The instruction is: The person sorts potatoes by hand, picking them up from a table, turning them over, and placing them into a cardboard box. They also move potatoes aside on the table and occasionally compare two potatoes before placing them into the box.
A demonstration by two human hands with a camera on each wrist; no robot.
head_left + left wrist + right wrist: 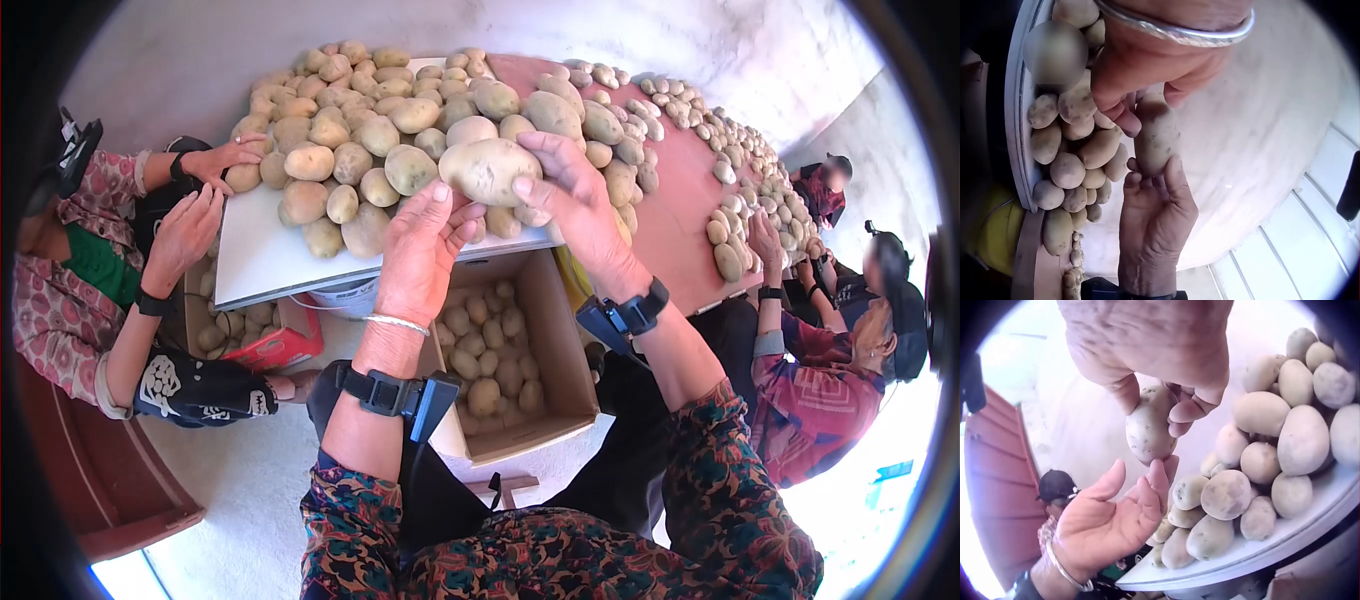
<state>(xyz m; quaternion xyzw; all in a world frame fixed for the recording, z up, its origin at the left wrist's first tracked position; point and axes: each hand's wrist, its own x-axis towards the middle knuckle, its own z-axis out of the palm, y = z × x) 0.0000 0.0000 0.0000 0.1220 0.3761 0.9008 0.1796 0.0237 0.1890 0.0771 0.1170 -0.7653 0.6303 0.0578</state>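
Observation:
A large pale potato (490, 172) with small dark spots is held up in front of the heap. My right hand (580, 195) grips its right end between thumb and fingers. At the other end, my left hand (425, 245) is palm up, its fingertips right at the potato's tip. In the right wrist view the left hand (1113, 519) has loosely extended fingers and its thumb stands apart from the potato (1147, 428). Behind lies a heap of potatoes (350, 165) on a white tabletop (270, 250). Below my hands, a cardboard box (560, 350) contains more potatoes.
A reddish-brown board (675, 210) bears smaller potatoes to the right. At the left, a person in a patterned shirt (60, 280) has both hands by the heap, over a red-sided box (285, 340). More people (820, 400) sit at the right. A yellow container (997, 231) stands beside the table.

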